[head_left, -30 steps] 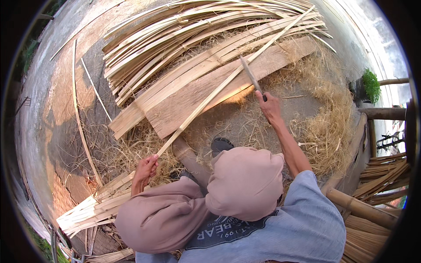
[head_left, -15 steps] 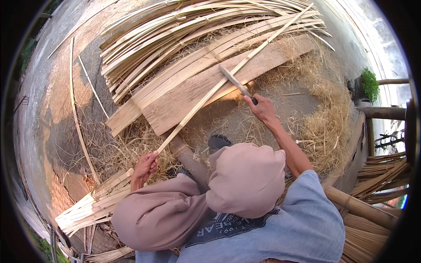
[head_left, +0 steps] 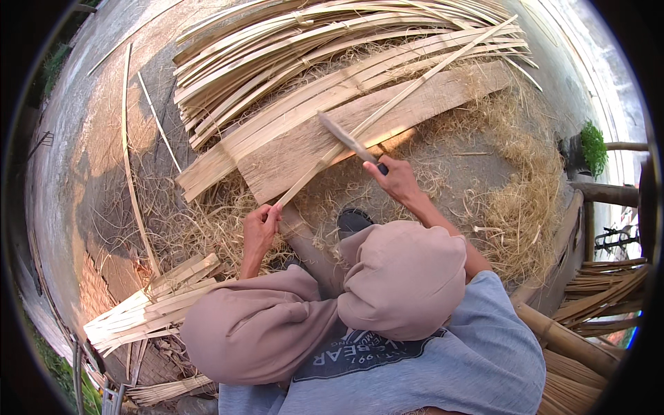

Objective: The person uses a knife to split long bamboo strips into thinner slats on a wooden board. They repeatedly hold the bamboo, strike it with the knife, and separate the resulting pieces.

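My left hand [head_left: 260,228] is closed on the near end of a long, pale bamboo strip [head_left: 415,84]. The strip slants away to the far right, crossing a wide wooden board [head_left: 290,155]. In my right hand [head_left: 395,180] is a knife [head_left: 344,137] with a dark handle, the fingers wrapped round it. Its blade lies across the strip and points to the far left, over the board. Whether the edge bites into the strip cannot be made out.
Beyond the board lies a large pile of bamboo strips [head_left: 270,66]. Curly shavings [head_left: 522,207] cover the ground on both sides. More strips [head_left: 162,304] lie at the near left. Bamboo poles [head_left: 564,332] and a bundle of strips [head_left: 602,294] stand at the right.
My left hand has moved right and away from me with the strip's end. My right hand has drawn the knife left and nearer, down along the strip. The whole view has shifted slightly.
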The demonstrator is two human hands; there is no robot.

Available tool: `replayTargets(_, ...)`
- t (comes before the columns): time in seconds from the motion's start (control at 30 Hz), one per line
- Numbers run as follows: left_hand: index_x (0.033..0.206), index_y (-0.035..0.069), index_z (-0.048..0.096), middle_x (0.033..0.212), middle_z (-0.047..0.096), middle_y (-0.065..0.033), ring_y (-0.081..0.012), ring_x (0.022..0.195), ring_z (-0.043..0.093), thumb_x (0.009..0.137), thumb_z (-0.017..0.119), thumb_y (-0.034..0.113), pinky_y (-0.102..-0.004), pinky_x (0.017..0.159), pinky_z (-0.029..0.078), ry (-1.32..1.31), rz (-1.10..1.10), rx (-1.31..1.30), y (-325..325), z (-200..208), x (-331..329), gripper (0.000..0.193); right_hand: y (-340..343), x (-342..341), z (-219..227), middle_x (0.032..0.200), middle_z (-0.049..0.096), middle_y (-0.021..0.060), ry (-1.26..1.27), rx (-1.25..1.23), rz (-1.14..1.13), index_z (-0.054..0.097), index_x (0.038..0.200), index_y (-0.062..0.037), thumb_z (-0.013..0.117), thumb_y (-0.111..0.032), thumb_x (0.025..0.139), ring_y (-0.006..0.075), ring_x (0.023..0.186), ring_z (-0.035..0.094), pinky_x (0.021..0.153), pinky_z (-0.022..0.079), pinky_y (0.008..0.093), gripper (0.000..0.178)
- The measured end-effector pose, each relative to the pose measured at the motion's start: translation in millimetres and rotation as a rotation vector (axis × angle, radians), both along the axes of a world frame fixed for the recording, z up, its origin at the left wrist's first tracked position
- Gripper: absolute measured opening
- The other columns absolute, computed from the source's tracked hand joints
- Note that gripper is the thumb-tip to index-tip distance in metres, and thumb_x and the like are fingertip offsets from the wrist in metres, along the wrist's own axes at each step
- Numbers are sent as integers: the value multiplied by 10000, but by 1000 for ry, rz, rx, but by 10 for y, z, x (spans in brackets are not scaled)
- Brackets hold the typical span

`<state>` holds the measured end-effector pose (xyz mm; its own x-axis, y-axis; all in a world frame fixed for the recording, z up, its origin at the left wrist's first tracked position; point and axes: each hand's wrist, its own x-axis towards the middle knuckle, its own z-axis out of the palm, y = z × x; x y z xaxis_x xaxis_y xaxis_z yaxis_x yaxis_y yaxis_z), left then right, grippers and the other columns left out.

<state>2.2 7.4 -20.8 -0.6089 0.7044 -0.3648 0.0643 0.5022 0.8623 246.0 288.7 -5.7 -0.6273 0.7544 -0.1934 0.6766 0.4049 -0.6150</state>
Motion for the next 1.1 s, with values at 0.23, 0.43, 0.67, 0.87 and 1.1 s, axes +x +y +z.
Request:
replayTargets(0.23,804,17,682,599,565,-91,-139,534,472,1032,667,325,-339,517,372,393,-28,19,194,-86,176,384,42,246,-159,580,604,146,54,121,-213,625,754,-13,627,-586,988,307,539,610,573,487,448,619)
replayTargets(0.43,824,48,607,651,578,-140,-313,505,549,1036,646,307,-422,506,417,684,-128,76,193,-151,296,337,-340,173,100,643,621,168,-25,100,33,632,769,-20,618,-627,977,329,621,640,596,493,471,641)
replayTargets(0.67,827,75,538,727,602,-125,-355,598,629,1043,622,283,-448,522,466,906,-222,84,197,-127,322,311,958,755,61,560,556,104,-2,81,-504,619,742,-4,566,-658,997,250,527,577,516,433,439,704)
replayTargets(0.87,848,77,551,745,608,-147,-375,616,617,1050,610,295,-464,541,455,846,-230,33,116,-190,365,303,-167,317,114,604,618,156,-11,60,-21,629,764,-16,598,-612,997,339,551,606,550,465,474,640)
replayTargets(1.1,817,45,556,654,547,-188,-383,578,553,1053,611,328,-449,544,416,644,-228,-25,136,52,134,372,418,357,-249,596,600,157,12,151,-201,638,763,-13,599,-620,991,297,579,619,584,491,463,649)
